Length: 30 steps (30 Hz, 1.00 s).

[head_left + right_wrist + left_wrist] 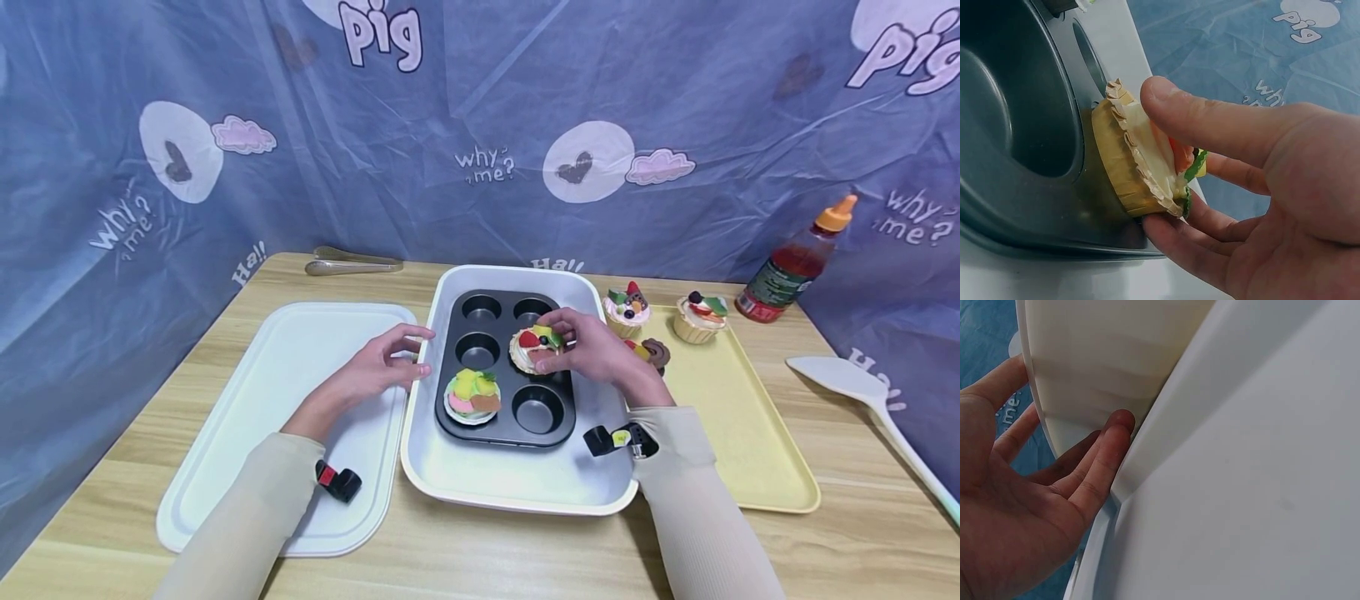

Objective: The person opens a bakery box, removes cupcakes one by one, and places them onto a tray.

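A dark six-cup muffin tin (558, 398) lies inside a cream tray (517, 487). My right hand (553, 342) pinches a fruit-topped cupcake (527, 350) by its paper case at the tin's middle right cup. The right wrist view shows thumb and fingers of that hand (1166, 164) round the tilted cupcake (1124, 156), at the rim of a cup in the tin (1016, 125). A second cupcake (472, 396) sits in the front left cup. My left hand (408, 354) is relaxed, with its fingertips (1119, 422) touching the cream tray's outer wall (1104, 356).
A flat white tray (292, 392) lies left, under my left forearm. A yellow tray (738, 425) on the right carries three cupcakes (628, 308) (701, 317) (656, 353). A sauce bottle (795, 267), a white spatula (862, 383) and metal tongs (348, 262) lie near the table's edges.
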Each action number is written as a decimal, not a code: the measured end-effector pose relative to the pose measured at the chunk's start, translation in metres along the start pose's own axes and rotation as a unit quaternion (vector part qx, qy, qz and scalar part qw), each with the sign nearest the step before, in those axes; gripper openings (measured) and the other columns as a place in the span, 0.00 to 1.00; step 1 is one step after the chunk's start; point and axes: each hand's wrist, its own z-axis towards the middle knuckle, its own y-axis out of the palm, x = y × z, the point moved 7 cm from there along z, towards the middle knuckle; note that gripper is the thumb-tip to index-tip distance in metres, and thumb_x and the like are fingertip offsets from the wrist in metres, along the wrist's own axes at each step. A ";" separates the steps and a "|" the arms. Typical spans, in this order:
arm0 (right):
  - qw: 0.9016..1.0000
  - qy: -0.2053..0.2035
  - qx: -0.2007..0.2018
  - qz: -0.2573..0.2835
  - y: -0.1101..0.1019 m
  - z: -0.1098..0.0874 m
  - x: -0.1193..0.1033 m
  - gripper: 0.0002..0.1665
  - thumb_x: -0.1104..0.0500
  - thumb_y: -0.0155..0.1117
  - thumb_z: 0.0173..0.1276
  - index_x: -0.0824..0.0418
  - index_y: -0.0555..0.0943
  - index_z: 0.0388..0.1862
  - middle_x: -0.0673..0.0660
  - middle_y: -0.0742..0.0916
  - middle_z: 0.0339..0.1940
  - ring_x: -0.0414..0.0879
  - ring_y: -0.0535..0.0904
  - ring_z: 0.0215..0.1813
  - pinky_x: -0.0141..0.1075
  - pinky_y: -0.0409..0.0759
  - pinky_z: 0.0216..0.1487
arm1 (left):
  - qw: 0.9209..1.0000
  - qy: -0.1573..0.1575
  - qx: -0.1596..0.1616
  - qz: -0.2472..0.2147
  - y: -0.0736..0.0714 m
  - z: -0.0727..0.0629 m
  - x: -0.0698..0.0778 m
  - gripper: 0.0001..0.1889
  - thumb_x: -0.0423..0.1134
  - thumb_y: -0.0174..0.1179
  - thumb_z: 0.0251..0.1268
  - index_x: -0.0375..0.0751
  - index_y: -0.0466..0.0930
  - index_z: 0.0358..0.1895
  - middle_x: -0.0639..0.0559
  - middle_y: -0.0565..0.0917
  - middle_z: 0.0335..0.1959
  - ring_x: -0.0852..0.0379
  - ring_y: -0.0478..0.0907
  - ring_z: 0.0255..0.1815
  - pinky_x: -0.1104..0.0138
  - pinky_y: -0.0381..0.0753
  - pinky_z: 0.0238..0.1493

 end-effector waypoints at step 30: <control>1.000 -0.024 0.012 -0.010 0.001 -0.001 -0.003 0.40 0.63 0.81 0.54 0.65 0.72 0.64 0.72 0.78 0.64 0.62 0.77 0.57 0.49 0.80 0.54 | 1.000 -0.006 0.004 0.015 -0.001 -0.001 -0.001 0.30 0.40 0.67 0.67 0.48 0.68 0.71 0.35 0.72 0.66 0.48 0.81 0.54 0.59 0.83 0.51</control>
